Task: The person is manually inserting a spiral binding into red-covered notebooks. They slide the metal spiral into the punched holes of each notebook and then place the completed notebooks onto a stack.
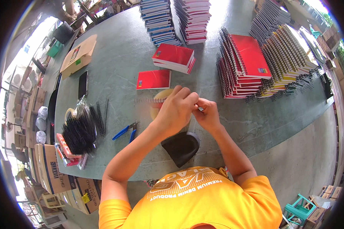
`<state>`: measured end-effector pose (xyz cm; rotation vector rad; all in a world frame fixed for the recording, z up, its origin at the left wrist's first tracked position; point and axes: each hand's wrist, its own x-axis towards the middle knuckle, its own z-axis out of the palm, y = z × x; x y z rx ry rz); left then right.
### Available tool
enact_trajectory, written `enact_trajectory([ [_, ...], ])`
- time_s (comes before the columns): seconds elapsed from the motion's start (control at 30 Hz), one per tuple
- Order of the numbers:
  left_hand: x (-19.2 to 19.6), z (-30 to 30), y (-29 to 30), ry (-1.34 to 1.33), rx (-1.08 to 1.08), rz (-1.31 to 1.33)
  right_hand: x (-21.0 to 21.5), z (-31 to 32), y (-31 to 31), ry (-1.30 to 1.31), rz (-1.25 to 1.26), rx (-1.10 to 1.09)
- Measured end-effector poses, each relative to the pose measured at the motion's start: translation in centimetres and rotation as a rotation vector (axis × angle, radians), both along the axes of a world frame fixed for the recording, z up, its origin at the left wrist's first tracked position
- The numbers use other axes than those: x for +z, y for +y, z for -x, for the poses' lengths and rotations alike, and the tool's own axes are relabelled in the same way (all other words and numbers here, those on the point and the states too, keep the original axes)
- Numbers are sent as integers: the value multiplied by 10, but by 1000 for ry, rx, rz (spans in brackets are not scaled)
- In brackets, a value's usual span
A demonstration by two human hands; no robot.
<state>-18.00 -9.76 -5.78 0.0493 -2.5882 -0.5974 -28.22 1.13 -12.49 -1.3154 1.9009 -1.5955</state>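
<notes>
My left hand (176, 108) is closed over the middle of the near table. A blurred dark spiral binding coil (147, 100) sticks out to its left, above a yellowish round piece (165, 93) that the hand partly covers. A small patch of red shows beside the fingers; what it belongs to is hidden. Meeting the left fingertips, my right hand (207, 114) pinches something too small to make out. Just beyond lies a red notebook (153, 79) without a visible coil. Blue-handled cutting pliers (127, 131) rest to the left, and a black curved wedge-shaped object (181, 148) sits near my body.
Red notebooks (174, 56) are piled farther back, behind them tall notebook stacks (160, 23). Coil-bound notebooks (244, 63) stand at right. On the left lie a bundle of black coils (79, 129), a phone (83, 84) and an opened cardboard package (79, 56).
</notes>
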Motion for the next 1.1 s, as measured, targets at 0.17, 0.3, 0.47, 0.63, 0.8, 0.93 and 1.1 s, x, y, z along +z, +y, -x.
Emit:
enact_trajectory([
  [0.17, 18, -22, -22, -14, 184, 113, -2, 4, 2, -36, 69, 64],
  [0.3, 9, -70, -49, -145, 244, -10, 9, 0, 3, -248, 162, 123],
  [0.47, 10, -83, -37, -49, 279, -185, 22, -2, 6, -157, 144, 158],
  [0.63, 31, -84, -9, 195, 547, -265, 50, 4, 11, -298, 199, -2],
  [0.8, 63, -55, 52, 175, 115, 233, 105, -20, 5, -640, 305, 267],
  [0.93, 124, -63, 94, 471, -196, 209, 181, 26, 38, -182, 253, -305],
  [1.1, 146, -69, 154, 748, -348, 650, 167, 135, 72, 28, 13, -312],
])
